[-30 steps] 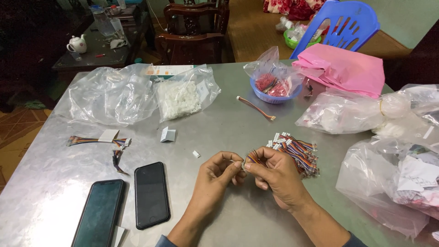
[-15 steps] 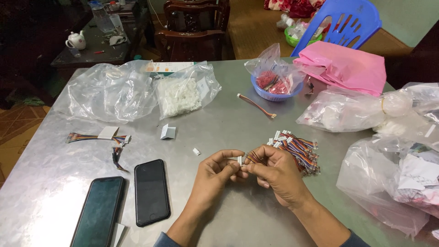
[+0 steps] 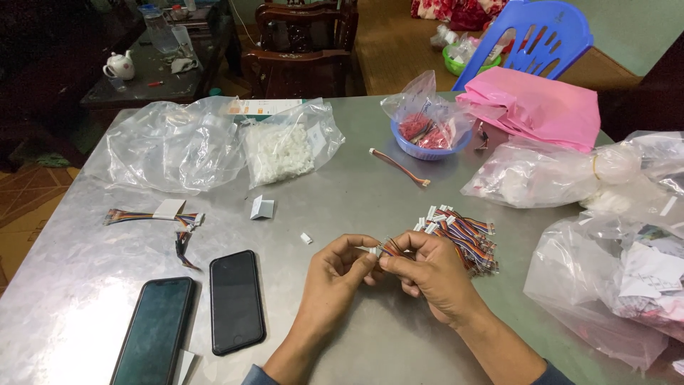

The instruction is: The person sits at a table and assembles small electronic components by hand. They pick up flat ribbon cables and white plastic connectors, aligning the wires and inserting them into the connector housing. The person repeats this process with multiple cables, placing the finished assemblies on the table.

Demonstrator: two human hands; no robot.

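Holding: small wire connector (image 3: 385,249), pinched between both my hands
Left hand (image 3: 335,269): fingertips closed on its white plug
Right hand (image 3: 431,271): fingers closed on its coloured wires
Wire pile (image 3: 463,232): just beside my right hand

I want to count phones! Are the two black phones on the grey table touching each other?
Apart. The head view shows a strip of grey table between the left black phone and the right black phone.
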